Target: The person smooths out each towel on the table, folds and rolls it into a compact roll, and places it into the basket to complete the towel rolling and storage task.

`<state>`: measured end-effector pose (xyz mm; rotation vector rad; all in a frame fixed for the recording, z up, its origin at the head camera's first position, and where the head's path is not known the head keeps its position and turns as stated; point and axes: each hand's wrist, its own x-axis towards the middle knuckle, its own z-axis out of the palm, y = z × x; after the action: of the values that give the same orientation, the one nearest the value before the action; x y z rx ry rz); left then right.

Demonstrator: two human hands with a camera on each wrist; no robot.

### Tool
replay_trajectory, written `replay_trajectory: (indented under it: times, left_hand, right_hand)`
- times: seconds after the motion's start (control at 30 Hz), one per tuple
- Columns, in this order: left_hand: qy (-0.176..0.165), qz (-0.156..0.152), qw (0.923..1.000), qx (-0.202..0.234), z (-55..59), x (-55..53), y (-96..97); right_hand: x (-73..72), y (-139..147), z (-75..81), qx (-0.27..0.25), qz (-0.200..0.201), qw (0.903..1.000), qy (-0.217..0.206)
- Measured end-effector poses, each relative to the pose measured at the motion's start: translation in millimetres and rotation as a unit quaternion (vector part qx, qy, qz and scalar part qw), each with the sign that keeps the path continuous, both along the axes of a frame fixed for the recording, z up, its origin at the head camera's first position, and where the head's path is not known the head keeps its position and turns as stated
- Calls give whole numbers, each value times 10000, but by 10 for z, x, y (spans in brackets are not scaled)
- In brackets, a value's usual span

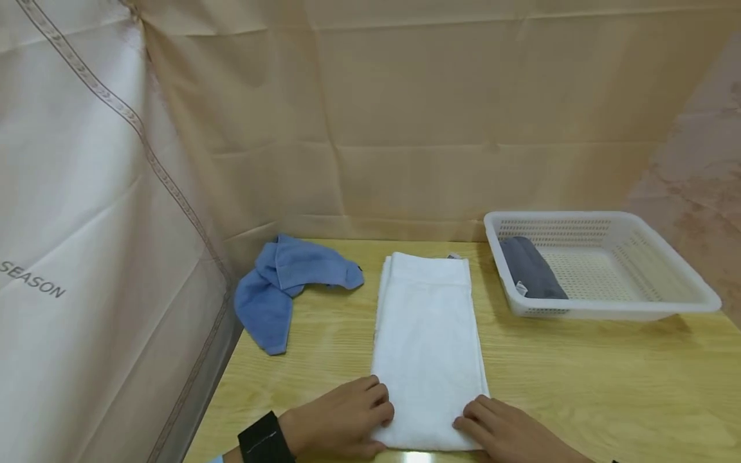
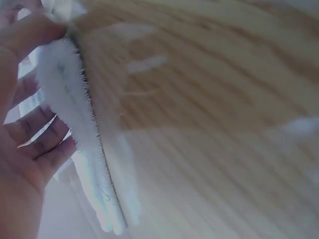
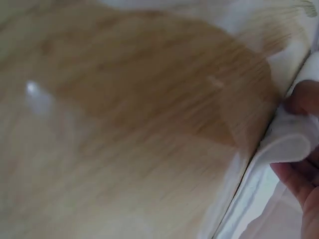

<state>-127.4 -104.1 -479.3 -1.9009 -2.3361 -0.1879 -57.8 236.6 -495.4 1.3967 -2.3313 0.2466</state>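
A white towel (image 1: 428,347), folded into a long rectangle, lies lengthwise on the table in the head view. My left hand (image 1: 350,415) grips its near left corner, fingers curled over the top. The left wrist view has the towel's thick layered edge (image 2: 65,84) between thumb and fingers. At the near right corner, my right hand (image 1: 509,427) pinches the towel. In the right wrist view, a rounded fold (image 3: 289,147) of it sits between thumb and fingers.
A crumpled blue towel (image 1: 272,283) lies at the back left of the wooden table (image 1: 608,379). At the back right stands a white plastic basket (image 1: 642,308), with a rolled dark grey towel (image 1: 532,270) along its left side. Fabric sheets (image 1: 405,128) hang behind and left.
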Motion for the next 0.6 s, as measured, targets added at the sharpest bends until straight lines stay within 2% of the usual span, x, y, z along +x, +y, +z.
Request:
replay_trajectory:
  times: [0.03, 0.13, 0.2, 0.23, 0.3, 0.37, 0.47, 0.6]
  left_hand:
    - [-104, 65, 9999, 73, 3, 7, -13]
    - [-743, 359, 9960, 333, 16, 1, -32]
    - [-1282, 619, 9885, 507, 19, -16, -37]
    - [-1495, 714, 9842, 629, 20, -25, -39]
    - [-1845, 822, 9752, 903, 16, -43, -42]
    - [-2053, 826, 9683, 1158, 11, -59, -41]
    - [-1996, 771, 9674, 1354, 4, -80, -35]
    - [-1282, 769, 9797, 1336, 3, -101, -14]
  right_hand:
    - [9, 7, -7, -40, -53, 9999, -84]
    - [30, 44, 41, -323, -431, 9960, -707]
    - [27, 74, 93, -718, -746, 9858, -1322]
    - [19, 86, 109, -942, -863, 9805, -1496]
    - [-14, 96, 111, -1384, -896, 9728, -1627]
    - [-45, 98, 87, -1699, -775, 9694, -1593]
    - [-79, 98, 33, -1813, -638, 9744, -1169]
    - [-114, 64, -3, -1539, -809, 9837, -463]
